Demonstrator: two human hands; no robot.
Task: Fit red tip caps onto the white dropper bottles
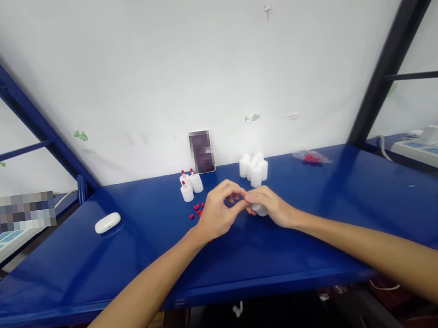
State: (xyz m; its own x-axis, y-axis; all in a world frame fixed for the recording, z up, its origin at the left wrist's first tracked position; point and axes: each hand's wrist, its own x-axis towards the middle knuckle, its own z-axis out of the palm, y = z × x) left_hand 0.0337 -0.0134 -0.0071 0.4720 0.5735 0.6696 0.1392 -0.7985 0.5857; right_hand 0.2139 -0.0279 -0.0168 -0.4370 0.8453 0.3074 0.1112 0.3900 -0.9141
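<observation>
Between the blue table's (262,257) long edges, my right hand (274,207) grips a white cylindrical bottle (262,211); my left hand (220,210) bends its fingers, their hold unclear to me.

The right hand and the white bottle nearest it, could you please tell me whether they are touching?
Touching: the head view shows the right hand curled around the white bottle, with no gap between them.

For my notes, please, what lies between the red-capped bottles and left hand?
Loose red caps lie between those bottles and the left hand in the head view.
</observation>
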